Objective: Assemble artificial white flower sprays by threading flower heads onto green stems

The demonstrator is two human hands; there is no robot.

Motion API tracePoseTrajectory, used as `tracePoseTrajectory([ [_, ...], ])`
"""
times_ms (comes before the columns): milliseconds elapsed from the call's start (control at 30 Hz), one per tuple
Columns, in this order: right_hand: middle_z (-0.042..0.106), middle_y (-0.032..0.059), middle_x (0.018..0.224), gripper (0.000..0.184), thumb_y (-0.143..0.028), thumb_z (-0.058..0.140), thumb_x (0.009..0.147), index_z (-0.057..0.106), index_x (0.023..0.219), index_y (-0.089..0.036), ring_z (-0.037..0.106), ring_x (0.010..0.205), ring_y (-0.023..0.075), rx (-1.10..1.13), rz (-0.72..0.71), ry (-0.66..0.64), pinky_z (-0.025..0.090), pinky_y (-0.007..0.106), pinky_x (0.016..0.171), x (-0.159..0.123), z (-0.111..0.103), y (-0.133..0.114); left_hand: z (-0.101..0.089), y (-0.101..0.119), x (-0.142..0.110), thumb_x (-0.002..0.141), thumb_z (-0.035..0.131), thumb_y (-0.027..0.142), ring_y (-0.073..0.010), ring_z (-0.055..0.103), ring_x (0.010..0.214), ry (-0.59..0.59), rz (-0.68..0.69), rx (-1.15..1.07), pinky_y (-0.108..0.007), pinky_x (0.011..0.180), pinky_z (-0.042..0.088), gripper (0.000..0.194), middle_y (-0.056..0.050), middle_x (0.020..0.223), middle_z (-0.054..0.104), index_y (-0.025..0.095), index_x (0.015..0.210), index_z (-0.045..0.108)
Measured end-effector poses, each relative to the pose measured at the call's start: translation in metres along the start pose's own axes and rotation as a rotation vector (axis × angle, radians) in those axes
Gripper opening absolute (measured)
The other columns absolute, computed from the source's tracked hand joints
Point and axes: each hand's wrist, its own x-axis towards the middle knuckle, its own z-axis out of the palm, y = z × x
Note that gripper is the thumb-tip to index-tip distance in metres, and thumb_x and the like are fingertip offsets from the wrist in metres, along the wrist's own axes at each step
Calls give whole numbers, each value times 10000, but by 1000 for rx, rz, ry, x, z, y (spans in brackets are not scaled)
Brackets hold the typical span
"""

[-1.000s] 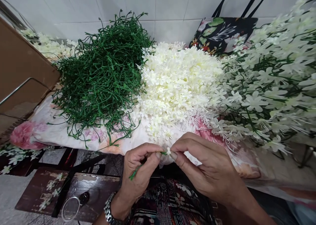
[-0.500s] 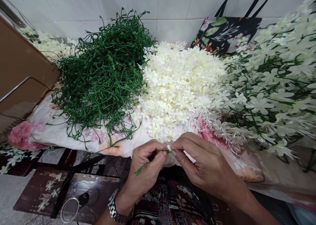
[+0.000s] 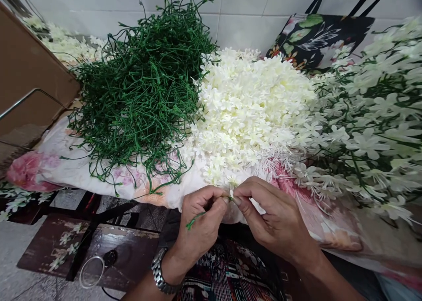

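Observation:
My left hand (image 3: 201, 217) is closed in a pinch on a green plastic flower stem (image 3: 195, 220), whose tail sticks out below the thumb. Its tip shows between the fingertips of both hands. My right hand (image 3: 273, 217) is also pinched closed, its fingertips meeting the stem tip at a small white flower piece (image 3: 231, 189), largely hidden by the fingers. Just beyond the hands lies a heap of loose white artificial blossoms (image 3: 250, 103). Left of it rises a tangled pile of green plastic stems (image 3: 141, 89).
Assembled white flower sprays (image 3: 372, 133) crowd the right side. Thin white stamens (image 3: 280, 158) lie near the heap. A floral cloth (image 3: 82, 169) covers the work surface. A cardboard box (image 3: 33, 63) stands at left, a floral bag (image 3: 316, 41) against the tiled wall.
The view has shifted slightly, so the piles and bag sit differently in frame. Both hands keep their pinch at the stem tip; the white piece between the fingertips is now more covered.

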Motion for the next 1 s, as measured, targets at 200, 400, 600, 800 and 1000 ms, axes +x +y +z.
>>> tracePoseTrajectory([
  [200, 502, 3, 640, 120, -74, 482, 846, 513, 756, -147, 479, 600, 94, 5, 36, -1, 396, 213, 551, -1, 4, 1, 1, -1, 0, 727, 506, 168, -66, 277, 480, 22, 4, -51, -181, 437, 253, 174, 61, 502, 338, 155, 554, 522],
  [400, 521, -1, 641, 127, -64, 483, 834, 523, 757, -157, 502, 596, 97, 5, 7, 11, 406, 207, 543, 1, 6, 1, 1, -1, 0, 714, 502, 161, -82, 333, 525, 32, 3, -13, -189, 480, 303, 167, 45, 530, 369, 153, 547, 518],
  [600, 518, -1, 624, 141, -63, 475, 830, 527, 746, -163, 502, 585, 105, -22, 8, 15, 404, 214, 525, 2, 8, 1, 1, 0, 0, 736, 493, 179, -81, 304, 518, 16, 2, 17, -190, 467, 282, 197, 48, 532, 338, 160, 540, 494],
  [800, 512, -3, 632, 131, -59, 484, 835, 529, 763, -159, 498, 588, 98, -9, 9, 8, 415, 213, 537, 0, 8, 1, -2, 2, 1, 718, 513, 177, -68, 281, 484, 10, -15, -34, -184, 444, 260, 184, 59, 504, 331, 157, 535, 500],
  [1000, 599, 54, 855, 159, -162, 572, 822, 541, 978, -161, 579, 781, 142, -57, 22, -21, 490, 256, 684, -4, -15, 0, -7, 2, 3, 699, 602, 246, -59, 326, 440, -61, -112, -240, -183, 429, 288, 146, 55, 484, 421, 141, 598, 592],
])
